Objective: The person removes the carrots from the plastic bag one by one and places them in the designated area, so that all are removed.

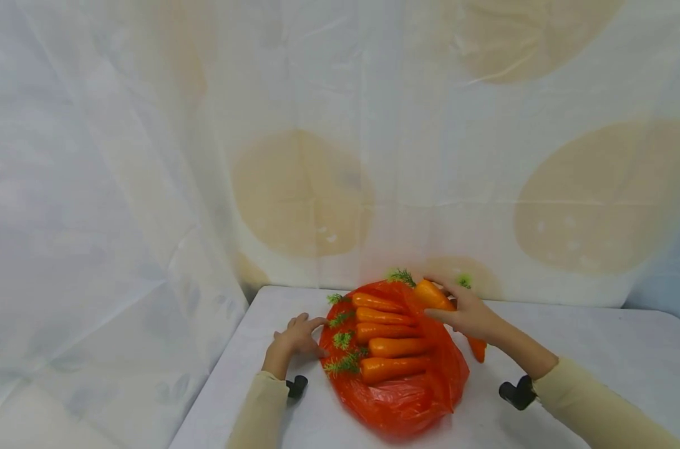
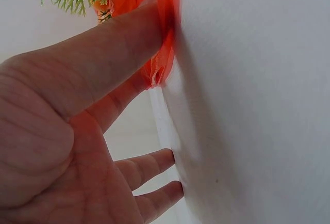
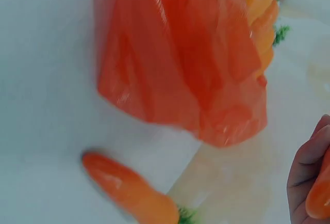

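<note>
Several orange carrots (image 1: 393,347) with green tops lie side by side in an open red plastic bag (image 1: 393,408). At the bag's left edge is my left hand (image 1: 302,337), its thumb and index finger apart and touching the film; the other fingertips (image 2: 167,190) reach down to the table. My right hand (image 1: 469,315) grips another carrot (image 1: 432,294) above the bag's far right side, also visible as a held carrot (image 3: 320,195) in the right wrist view. A loose carrot (image 3: 129,188) lies on the table beside the bag, partly behind my right hand in the head view.
The white table (image 1: 228,399) extends around the bag, with its far edge close to a pale curtain (image 1: 430,156) with tan spots. More of the sheeting (image 1: 93,249) hangs on the left. Black wrist cameras, such as the right one (image 1: 518,393), sit below both hands.
</note>
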`<move>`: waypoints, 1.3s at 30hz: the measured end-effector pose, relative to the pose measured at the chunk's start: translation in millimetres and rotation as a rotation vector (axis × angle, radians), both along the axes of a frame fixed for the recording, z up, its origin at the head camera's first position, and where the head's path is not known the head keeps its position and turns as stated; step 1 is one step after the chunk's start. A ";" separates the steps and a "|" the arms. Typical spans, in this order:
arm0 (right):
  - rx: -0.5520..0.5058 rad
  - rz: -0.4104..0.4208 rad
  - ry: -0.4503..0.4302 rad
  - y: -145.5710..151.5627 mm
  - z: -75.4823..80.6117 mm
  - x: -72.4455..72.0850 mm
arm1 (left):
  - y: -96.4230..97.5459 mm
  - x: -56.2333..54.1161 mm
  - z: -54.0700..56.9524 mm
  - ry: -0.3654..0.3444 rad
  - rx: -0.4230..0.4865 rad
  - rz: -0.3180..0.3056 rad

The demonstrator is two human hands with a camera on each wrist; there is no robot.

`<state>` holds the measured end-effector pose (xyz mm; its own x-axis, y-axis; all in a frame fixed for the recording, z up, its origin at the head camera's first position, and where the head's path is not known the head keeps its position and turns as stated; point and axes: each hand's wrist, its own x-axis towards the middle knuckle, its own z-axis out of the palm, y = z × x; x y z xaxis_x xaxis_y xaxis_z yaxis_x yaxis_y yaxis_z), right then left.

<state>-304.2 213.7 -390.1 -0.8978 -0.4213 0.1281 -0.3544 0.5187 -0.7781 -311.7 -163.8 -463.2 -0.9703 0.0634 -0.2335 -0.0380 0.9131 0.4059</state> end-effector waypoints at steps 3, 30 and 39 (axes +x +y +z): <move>0.010 -0.032 -0.006 8.7 -2.4 -4.8 | 0.6 0.3 0.6 0.003 -0.003 -0.003; 0.043 -0.188 -0.015 61.9 -23.5 -26.7 | 1.6 5.0 4.9 0.022 -0.009 -0.017; 0.065 -0.219 -0.054 72.5 -32.7 -31.3 | 1.9 3.4 1.8 0.020 -0.005 -0.006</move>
<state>-335.6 286.2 -422.8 -0.9735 -0.2216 0.0565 -0.1868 0.6280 -0.7555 -308.3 -162.0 -461.3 -0.9743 0.0681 -0.2149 -0.0246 0.9155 0.4015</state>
